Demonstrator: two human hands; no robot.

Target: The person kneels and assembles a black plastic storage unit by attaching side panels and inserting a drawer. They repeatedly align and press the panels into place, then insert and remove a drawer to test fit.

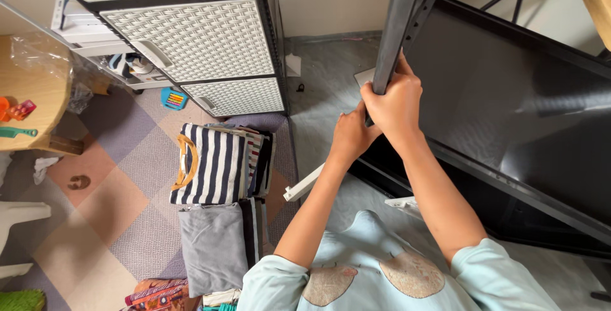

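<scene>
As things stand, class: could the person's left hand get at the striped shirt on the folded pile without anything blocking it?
Probably yes. The left hand grips the dark panel beside the right hand, but the floor between it and the striped shirt looks open; only a white bar lies nearby. It must let go first.

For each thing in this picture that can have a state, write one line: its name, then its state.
dark panel: upright, gripped at its lower end
right hand: clenched on the panel
left hand: closed on the panel, just below
striped shirt: folded, on a pile
grey garment: folded flat
woven drawers: shut
</scene>
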